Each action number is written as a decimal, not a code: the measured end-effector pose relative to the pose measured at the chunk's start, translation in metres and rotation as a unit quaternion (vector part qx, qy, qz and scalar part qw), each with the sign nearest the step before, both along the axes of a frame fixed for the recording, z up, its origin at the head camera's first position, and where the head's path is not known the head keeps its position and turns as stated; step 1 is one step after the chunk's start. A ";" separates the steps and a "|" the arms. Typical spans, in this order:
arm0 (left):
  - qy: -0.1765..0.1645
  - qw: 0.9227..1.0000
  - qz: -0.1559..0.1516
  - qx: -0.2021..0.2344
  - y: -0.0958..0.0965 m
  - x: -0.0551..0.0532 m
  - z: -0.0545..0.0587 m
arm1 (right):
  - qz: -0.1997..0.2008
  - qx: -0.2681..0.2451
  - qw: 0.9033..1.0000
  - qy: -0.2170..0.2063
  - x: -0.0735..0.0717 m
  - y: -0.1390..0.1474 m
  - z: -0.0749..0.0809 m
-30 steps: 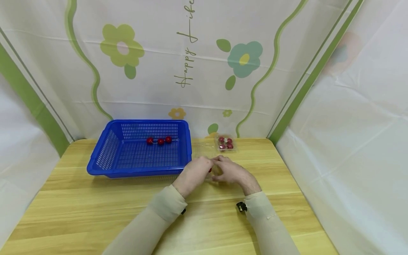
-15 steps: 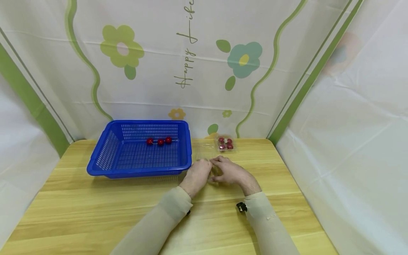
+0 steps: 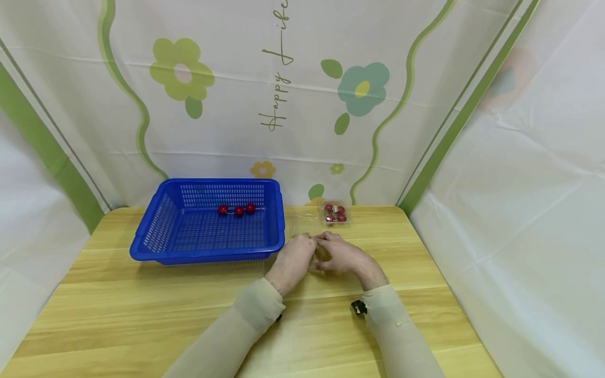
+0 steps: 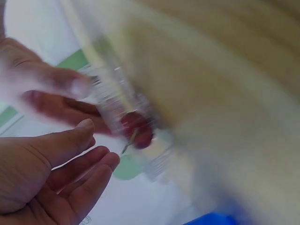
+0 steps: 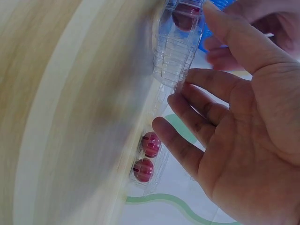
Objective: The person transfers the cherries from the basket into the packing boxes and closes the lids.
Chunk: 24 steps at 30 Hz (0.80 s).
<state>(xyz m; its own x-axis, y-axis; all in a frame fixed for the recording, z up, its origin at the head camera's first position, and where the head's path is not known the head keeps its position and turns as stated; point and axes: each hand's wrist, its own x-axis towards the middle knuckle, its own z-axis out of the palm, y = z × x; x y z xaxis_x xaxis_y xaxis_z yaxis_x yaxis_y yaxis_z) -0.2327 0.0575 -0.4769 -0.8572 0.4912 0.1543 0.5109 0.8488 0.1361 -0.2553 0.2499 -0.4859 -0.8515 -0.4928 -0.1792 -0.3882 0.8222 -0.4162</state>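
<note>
My right hand holds a clear plastic box on the table, thumb near its rim and fingers along its side. Inside the box, a dark red cherry shows with its stem pointing up. Close over the box is my left hand. In the left wrist view its thumb and fingers are loosely bent beside the stem, with a gap between their tips. From the head, both hands hide the box's tray, while its clear lid lies folded back behind them.
A blue plastic basket stands to the left, close to my left hand, with red cherries lying in it. At the back right sits another clear box holding several cherries. A printed curtain hangs behind the wooden table.
From one second ago, my left hand has shifted slightly right and covers the red cherry that showed between the hands. My right hand has stayed in place.
</note>
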 end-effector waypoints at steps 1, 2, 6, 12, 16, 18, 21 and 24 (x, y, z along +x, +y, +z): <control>-0.003 1.000 -0.005 0.006 -0.001 0.001 0.005 | 0.000 0.000 1.000 -0.001 0.000 0.000 0.000; 0.003 1.000 -0.013 0.016 -0.003 -0.004 -0.001 | -0.002 0.000 1.000 -0.002 0.000 0.000 0.000; -0.017 0.998 -0.027 0.046 -0.010 -0.005 0.018 | -0.009 0.002 1.000 -0.009 0.000 0.001 0.001; -0.010 0.998 -0.027 0.056 -0.024 -0.005 0.049 | -0.015 0.008 1.000 -0.016 0.000 0.001 0.000; 0.002 0.998 -0.021 0.055 -0.035 -0.012 0.056 | -0.011 0.004 1.000 -0.012 0.001 0.000 0.001; 0.000 0.998 -0.017 0.055 -0.041 -0.015 0.060 | -0.011 0.002 1.000 -0.012 0.001 0.000 0.001; -0.003 0.998 -0.014 0.055 -0.050 -0.019 0.066 | -0.013 0.002 1.000 -0.014 0.002 0.000 0.002; -0.002 0.998 -0.008 0.057 -0.060 -0.022 0.072 | -0.015 0.003 1.000 -0.015 0.003 0.000 0.003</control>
<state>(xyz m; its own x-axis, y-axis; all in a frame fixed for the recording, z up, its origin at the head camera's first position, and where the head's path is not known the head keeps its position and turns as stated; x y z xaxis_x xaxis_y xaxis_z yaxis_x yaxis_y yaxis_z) -0.2548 -0.0021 -0.4052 -0.8503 0.4838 0.2069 0.5231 0.8200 0.2322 -0.2527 0.2494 -0.4832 -0.8602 -0.4657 -0.2076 -0.3508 0.8360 -0.4220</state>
